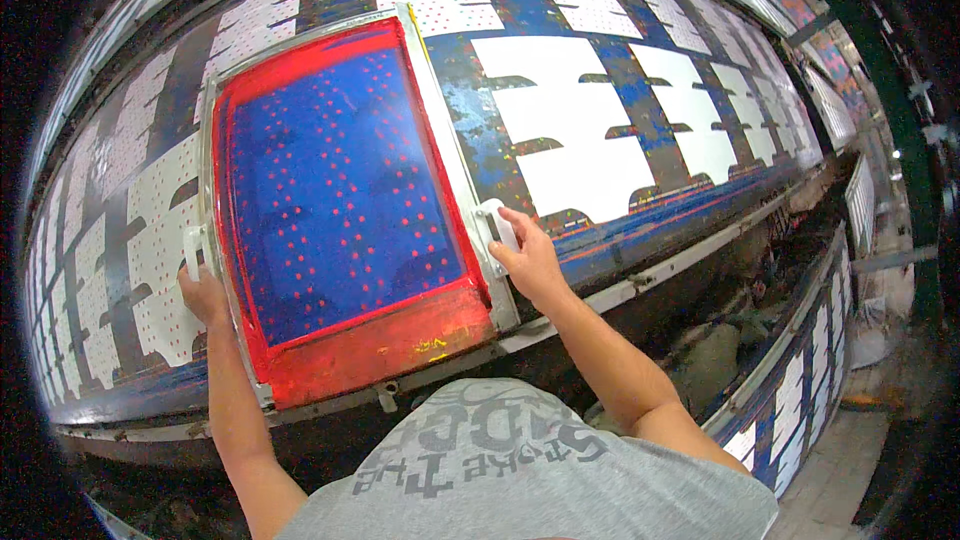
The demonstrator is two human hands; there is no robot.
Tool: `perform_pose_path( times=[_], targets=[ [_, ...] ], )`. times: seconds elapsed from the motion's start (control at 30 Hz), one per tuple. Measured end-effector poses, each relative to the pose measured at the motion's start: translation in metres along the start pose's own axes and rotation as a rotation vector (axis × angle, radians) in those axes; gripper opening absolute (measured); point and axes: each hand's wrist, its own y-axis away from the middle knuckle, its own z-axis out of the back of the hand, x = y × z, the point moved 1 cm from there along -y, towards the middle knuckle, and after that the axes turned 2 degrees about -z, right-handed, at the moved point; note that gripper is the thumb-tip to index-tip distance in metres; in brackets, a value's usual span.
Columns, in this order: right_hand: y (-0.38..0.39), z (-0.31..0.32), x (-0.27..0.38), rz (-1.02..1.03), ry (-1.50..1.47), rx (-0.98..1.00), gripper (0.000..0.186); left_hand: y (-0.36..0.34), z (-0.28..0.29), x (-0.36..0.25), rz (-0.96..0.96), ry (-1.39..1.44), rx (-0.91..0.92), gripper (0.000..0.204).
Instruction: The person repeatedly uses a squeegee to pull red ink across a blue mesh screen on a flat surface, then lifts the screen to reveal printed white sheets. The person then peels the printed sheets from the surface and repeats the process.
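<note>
A large printing screen frame (435, 100) lies flat on a long paint-stained table (480, 110); its mesh is blue with rows of red dots and a red border. My left hand (203, 292) grips the white handle (191, 248) on the frame's left side. My right hand (527, 257) grips the white handle (497, 227) on the frame's right side. White cut fabric pieces (570, 130) lie in rows along the table on both sides of the frame; those on the left (150, 240) carry a dot pattern.
The table's metal front rail (640, 290) runs along its near edge. A lower shelf with more white pieces (800, 390) and dark clutter sits to the right below it. Tiled floor (840, 470) shows at lower right.
</note>
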Motion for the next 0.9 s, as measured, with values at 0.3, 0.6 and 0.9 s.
perform_pose_path(
  times=[0.3, 0.6, 0.9],
  targets=[
    [0.025, 0.031, 0.059, 0.128, -0.092, 0.074, 0.050, -0.016, 0.011, 0.011, -0.005, 0.042, 0.105, 0.047],
    [-0.020, 0.124, 0.047, 0.217, 0.107, -0.012, 0.041, 0.014, 0.001, -0.101, -0.075, 0.075, 0.009, 0.044],
    [-0.087, 0.302, -0.043, 0.106, 0.345, -0.046, 0.035, 0.171, -0.047, -0.302, 0.007, 0.287, -0.024, 0.029]
  ],
)
